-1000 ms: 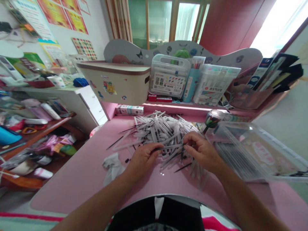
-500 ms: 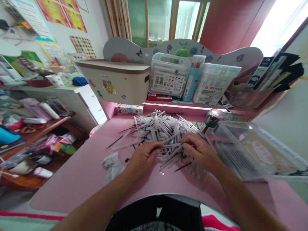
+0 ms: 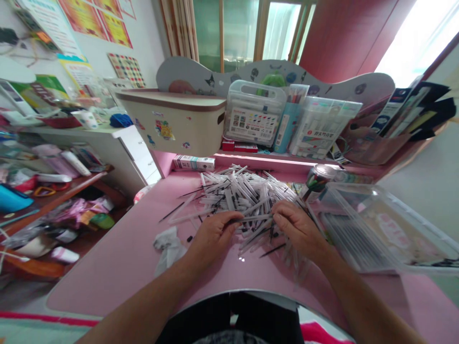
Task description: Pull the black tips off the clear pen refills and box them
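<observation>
A slim pen with a translucent barrel is held level between both hands, above the near edge of a heap. My left hand pinches its left end, where a dark tip section shows. My right hand has thumb and fingers closed around the other end, which the fingertips partly hide. Beneath and behind lies a pile of clear and white pen barrels mixed with thin black refills. One dark refill rests on the pink desk below my right hand, and a small black cap lies left of my left hand.
On the right stands an open clear plastic box with rows of dark-looking pens inside. A can is behind it. Crumpled white tissue lies to the left. A beige bin and marker cases line the back shelf.
The camera view has shifted slightly. Both hands keep the same grip on the pen, with at most a tiny movement of the right fingers.
</observation>
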`<state>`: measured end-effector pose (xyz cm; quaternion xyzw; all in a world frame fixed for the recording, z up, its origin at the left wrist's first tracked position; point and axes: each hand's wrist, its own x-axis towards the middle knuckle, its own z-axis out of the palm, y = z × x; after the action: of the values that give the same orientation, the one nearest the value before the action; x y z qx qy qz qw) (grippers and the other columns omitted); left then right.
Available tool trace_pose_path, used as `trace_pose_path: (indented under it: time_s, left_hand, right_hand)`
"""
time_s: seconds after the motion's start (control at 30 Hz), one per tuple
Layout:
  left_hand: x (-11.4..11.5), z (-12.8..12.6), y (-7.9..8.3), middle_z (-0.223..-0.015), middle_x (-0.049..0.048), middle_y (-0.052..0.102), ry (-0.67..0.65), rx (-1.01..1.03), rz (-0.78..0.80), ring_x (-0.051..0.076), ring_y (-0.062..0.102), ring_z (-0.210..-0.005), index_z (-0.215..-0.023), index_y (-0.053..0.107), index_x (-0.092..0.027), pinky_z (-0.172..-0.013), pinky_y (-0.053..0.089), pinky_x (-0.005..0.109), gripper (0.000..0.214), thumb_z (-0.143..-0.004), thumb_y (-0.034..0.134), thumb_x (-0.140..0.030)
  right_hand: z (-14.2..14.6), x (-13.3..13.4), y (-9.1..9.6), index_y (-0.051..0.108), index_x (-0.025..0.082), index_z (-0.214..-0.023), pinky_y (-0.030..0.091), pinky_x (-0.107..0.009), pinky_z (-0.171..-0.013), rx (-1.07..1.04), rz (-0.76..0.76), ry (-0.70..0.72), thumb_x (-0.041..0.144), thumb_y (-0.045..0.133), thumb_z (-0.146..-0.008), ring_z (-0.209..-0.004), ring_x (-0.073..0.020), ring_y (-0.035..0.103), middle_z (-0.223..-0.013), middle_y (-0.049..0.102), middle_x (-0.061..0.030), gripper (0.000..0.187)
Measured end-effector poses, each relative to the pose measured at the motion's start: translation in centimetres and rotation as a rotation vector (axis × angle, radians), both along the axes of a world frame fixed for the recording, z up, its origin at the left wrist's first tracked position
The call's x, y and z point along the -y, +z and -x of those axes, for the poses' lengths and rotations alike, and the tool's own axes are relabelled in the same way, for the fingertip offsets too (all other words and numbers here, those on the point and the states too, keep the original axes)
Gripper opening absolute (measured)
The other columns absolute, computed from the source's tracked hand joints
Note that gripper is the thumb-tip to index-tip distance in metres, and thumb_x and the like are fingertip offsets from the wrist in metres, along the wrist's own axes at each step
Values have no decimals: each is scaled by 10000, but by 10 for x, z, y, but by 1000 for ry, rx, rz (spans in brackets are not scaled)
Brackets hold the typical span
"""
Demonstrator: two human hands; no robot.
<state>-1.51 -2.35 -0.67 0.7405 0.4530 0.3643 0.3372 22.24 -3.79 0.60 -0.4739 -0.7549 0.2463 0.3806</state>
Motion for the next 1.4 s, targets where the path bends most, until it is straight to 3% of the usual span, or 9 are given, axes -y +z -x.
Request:
trace_pose_path:
  time_s: [0.2,0.43,0.57,0.77,0.93,1.23,1.4]
  left_hand:
    - [-1,1,-1,-972,60,765,-19,6,-17,213,684,-909,-1003,730,-199,-853,508,328,223,-885,540,-193]
    - [-1,2,-5,-940,61,763,-1,-53,-135,213,671,-892,-961,736,-214,-850,500,339,206,-860,560,-180]
    - [-1,3,-5,-923,49,745,64,-8,-95,205,675,-876,-984,679,-207,-816,494,322,169,-892,537,-212]
    - [-1,3,-4,-832,5,680,125,202,85,163,649,-757,-1022,510,-215,-725,499,291,110,-951,465,-286]
    - [-1,2,-5,-862,5,656,98,250,116,141,626,-756,-1020,489,-217,-703,505,266,105,-957,447,-291]
    - [1,2,-5,-881,-2,631,62,337,214,120,597,-699,-1062,450,-226,-586,485,216,147,-950,454,-321]
    - [1,2,-9,-879,-5,651,38,339,209,136,641,-768,-1064,448,-231,-667,506,256,129,-958,455,-304]
  right_hand:
    - [0,3,-4,563,193,-919,409,-280,-684,-89,74,-48,271,480,-929,-754,-157,523,-803,537,1,114]
    - [3,3,-6,572,196,-887,412,-282,-712,-51,48,-57,268,470,-948,-758,-152,517,-802,537,-1,140]
    - [10,5,-8,582,196,-983,434,-298,-750,-53,24,-122,276,466,-958,-812,-171,551,-866,601,-23,143]
    - [33,5,-22,689,176,-924,400,-365,-860,398,-191,86,138,518,-930,-938,-220,524,-987,653,-80,176]
    - [46,1,-38,728,190,-909,372,-349,-787,677,-246,70,156,635,-886,-878,-218,503,-926,659,-69,101]
    - [47,-1,-34,732,193,-870,354,-348,-781,742,-177,4,149,599,-922,-864,-224,521,-864,661,-65,149]
    - [51,-3,-29,752,193,-852,370,-350,-785,744,-100,-38,193,613,-920,-876,-228,539,-880,664,-68,155]
